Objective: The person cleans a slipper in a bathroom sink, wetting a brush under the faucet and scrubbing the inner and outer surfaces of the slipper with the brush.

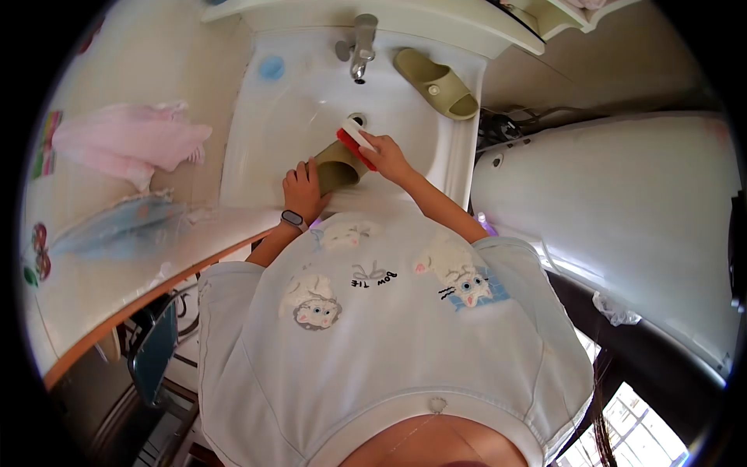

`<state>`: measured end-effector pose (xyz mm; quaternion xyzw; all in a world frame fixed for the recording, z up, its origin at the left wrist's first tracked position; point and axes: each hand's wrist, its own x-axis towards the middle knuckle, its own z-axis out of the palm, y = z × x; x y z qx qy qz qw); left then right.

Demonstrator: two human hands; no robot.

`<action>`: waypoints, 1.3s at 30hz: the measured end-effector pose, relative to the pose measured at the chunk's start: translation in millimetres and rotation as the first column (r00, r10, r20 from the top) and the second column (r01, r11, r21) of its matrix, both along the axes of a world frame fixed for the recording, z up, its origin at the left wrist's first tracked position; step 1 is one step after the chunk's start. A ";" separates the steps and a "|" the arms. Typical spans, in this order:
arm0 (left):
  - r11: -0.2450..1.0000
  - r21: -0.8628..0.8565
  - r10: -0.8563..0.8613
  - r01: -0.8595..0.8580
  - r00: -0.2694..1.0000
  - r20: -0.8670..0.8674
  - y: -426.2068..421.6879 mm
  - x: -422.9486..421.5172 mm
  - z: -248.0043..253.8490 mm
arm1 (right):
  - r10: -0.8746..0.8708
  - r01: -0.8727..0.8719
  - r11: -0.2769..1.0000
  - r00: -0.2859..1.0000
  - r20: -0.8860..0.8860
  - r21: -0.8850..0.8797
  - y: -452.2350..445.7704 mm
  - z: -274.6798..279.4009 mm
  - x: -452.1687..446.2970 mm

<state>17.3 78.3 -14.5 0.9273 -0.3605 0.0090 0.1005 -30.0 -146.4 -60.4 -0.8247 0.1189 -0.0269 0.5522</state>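
My left hand (305,191) grips an olive-green slipper (336,161) by its side, low in the white sink (257,148). Closed around a scrubbing brush (355,134) with a white back and red bristles, my right hand (387,156) presses it against the slipper's strap. The slipper's toe end points toward the drain (356,119); its heel end is partly hidden near my shirt. A second olive slipper (437,84) rests on the sink's back right rim, beside the faucet (363,48).
A round blue object (271,68) sits at the sink's back left corner. Pink cloth (132,142) and a pale blue plastic bag (117,226) lie on the counter to the left. A large white appliance (607,226) stands close on the right.
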 end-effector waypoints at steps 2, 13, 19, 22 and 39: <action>0.993 -0.078 0.080 -0.083 0.996 -0.045 3.2 -6.6 1.4 | 0.021 -0.031 0.985 0.998 -0.066 -0.169 8.0 -1.1 -6.8; 0.603 -0.444 0.347 -0.663 0.719 -0.602 -7.4 -57.4 -24.0 | 0.516 -0.464 0.790 0.856 0.027 -0.400 50.5 77.9 -12.2; 0.643 -0.558 0.339 -0.524 0.849 -0.406 -17.2 -64.5 -23.7 | 0.168 -0.170 0.816 0.984 -0.054 -0.553 18.7 40.8 -8.8; 0.627 -0.543 0.313 -0.558 0.819 -0.481 -12.6 -68.2 -18.3 | 0.296 -0.202 0.790 0.953 0.070 -0.579 39.0 54.5 -38.6; 0.724 -0.444 0.339 -0.528 0.833 -0.438 -23.1 -63.5 -9.4 | -0.117 0.036 0.899 0.980 -0.160 -0.437 14.7 12.1 -37.4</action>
